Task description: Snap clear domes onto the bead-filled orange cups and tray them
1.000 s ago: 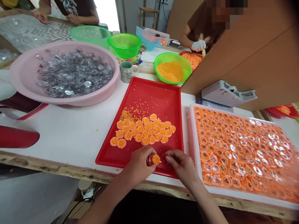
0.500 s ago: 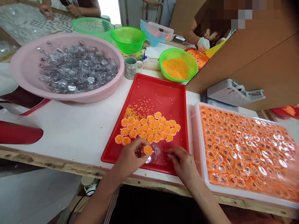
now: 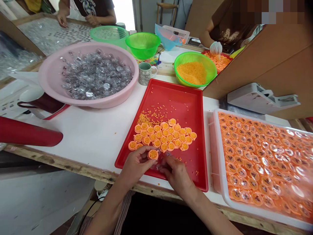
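Near the front of a red tray (image 3: 176,98), my left hand (image 3: 137,163) pinches a small orange cup (image 3: 153,154) filled with yellow-orange beads. Just right of it, my right hand (image 3: 177,171) is low over the tray, its fingers curled together near some small clear plastic pieces (image 3: 156,167); whether it grips one is hidden. Behind both hands, many similar filled orange cups (image 3: 169,138) lie close together, with loose beads (image 3: 146,118) scattered at their back left.
A pink basin (image 3: 49,75) of clear plastic pieces stands at left, beside a mug (image 3: 144,74). Behind the tray is a green bowl (image 3: 179,76) of beads. A white-rimmed bin (image 3: 222,163) of orange cups stands right. Two other people work across the tables.
My right hand has moved left, from the loose beads at the tray's front right to the clear pieces beside my left hand. The held cup faces up more. The whole view has shifted.
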{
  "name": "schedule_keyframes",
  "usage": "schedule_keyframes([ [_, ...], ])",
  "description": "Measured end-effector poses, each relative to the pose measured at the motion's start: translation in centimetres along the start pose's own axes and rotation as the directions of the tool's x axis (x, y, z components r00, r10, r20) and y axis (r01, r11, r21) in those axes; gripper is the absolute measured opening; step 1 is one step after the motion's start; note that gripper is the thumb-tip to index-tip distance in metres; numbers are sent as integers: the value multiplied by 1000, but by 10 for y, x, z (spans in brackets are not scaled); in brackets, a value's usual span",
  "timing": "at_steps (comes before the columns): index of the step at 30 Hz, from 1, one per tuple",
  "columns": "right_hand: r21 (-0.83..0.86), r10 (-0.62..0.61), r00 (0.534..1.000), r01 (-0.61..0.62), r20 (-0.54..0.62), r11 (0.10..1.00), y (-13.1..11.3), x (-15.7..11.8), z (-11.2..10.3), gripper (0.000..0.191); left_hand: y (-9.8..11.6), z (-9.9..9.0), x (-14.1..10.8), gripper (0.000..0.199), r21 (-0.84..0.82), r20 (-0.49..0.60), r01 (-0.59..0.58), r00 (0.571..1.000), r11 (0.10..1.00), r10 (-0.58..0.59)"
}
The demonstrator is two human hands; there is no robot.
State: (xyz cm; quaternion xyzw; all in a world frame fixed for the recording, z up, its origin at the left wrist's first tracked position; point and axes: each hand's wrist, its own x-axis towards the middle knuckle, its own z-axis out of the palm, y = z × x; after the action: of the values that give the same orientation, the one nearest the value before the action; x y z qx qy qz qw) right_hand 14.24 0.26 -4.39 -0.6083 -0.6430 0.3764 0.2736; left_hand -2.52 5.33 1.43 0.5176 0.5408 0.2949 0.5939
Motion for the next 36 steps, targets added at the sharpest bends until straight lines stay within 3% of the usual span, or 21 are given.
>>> schedule_keyframes([
  [7, 99, -33, 997, 40, -72, 994, 13, -6, -23, 19, -3, 14, 4, 18, 22, -29, 58, 998, 998, -57],
  [13, 126, 98, 968, -70, -230, 990, 32, -21, -43, 17, -9, 22, 7, 25, -124, 128, 96, 989, 988, -80],
  [16, 383, 268, 946, -183, -181, 905, 31, -24, -45, 13, -8, 27, 9, 21, -288, 220, 156, 971, 945, -94],
  [19, 536, 366, 923, -249, -122, 807, 29, -22, -44, 18, -9, 36, 10, 19, -379, 229, 223, 963, 898, -142],
  [25, 587, 374, 898, -179, -230, 790, 28, -19, -45, 20, -12, 65, 9, 20, -438, 260, 265, 952, 859, -161],
  [31, 755, 397, 916, -226, -51, 616, 25, -26, -53, 35, -15, 77, 11, 19, -429, 159, 228, 972, 874, -175],
  [36, 754, 425, 905, -276, -4, 596, 23, -26, -58, 39, -15, 77, 11, 18, -422, 196, 211, 971, 882, -139],
])
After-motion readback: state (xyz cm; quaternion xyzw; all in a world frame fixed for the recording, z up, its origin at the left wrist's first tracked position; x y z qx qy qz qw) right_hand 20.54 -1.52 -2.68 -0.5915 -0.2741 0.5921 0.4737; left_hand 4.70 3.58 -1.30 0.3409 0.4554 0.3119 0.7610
